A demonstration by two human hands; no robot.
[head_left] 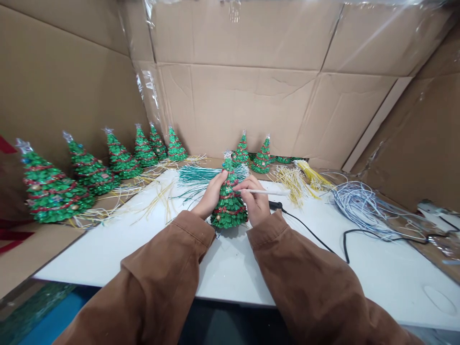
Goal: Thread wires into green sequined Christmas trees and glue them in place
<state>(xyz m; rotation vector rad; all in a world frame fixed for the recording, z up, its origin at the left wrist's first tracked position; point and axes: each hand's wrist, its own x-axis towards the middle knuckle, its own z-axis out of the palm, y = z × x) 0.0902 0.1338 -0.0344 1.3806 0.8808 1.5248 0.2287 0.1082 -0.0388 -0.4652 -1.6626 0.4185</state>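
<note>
A small green Christmas tree figurine [227, 211] with red garlands and a clear star on top stands upright at the middle of the white board. My left hand [211, 194] is closed around its left side, thumb near the upper branches. In my right hand [257, 199] is a thin white pen-like stick [266, 192], pinched between the fingers, its tip at the tree's right front. Whether the tip touches the tree I cannot tell. Behind the tree lies a bundle of green wires [196, 175].
Several similar trees [122, 155] line the left side, others [261, 155] the back. Yellow and white wires [287, 182] and a pale blue wire coil [359, 206] lie on the white board [118, 254]. A black handle [276, 205] with a cord is near my right hand. Cardboard walls [244, 96] surround the board.
</note>
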